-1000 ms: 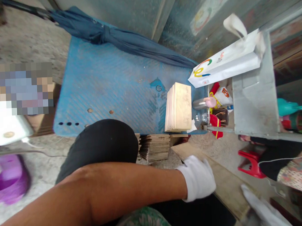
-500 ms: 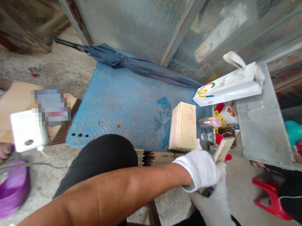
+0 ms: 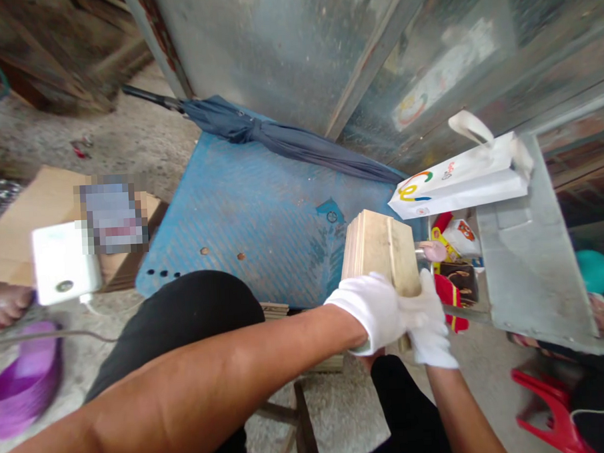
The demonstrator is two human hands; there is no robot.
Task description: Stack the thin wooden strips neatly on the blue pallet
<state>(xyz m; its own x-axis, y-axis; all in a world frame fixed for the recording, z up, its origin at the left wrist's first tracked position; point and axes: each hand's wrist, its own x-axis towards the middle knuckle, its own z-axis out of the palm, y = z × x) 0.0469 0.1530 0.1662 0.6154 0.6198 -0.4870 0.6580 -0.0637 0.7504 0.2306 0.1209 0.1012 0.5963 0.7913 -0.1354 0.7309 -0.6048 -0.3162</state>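
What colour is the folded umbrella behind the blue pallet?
Dark navy blue. The umbrella shows in the head view, lying along the far edge of the blue pallet.

The person wears a white cloth glove on the left hand (image 3: 373,310) and one just like it on the right hand (image 3: 429,324). The gloves stop at the wrists. Both arms are bare, with no sleeves showing. The legs are covered by black trousers (image 3: 186,318).

Open blue platform (image 3: 241,202) left of the wood stack (image 3: 378,253); cluttered packets (image 3: 450,247) and metal box (image 3: 528,257) crowding its right.
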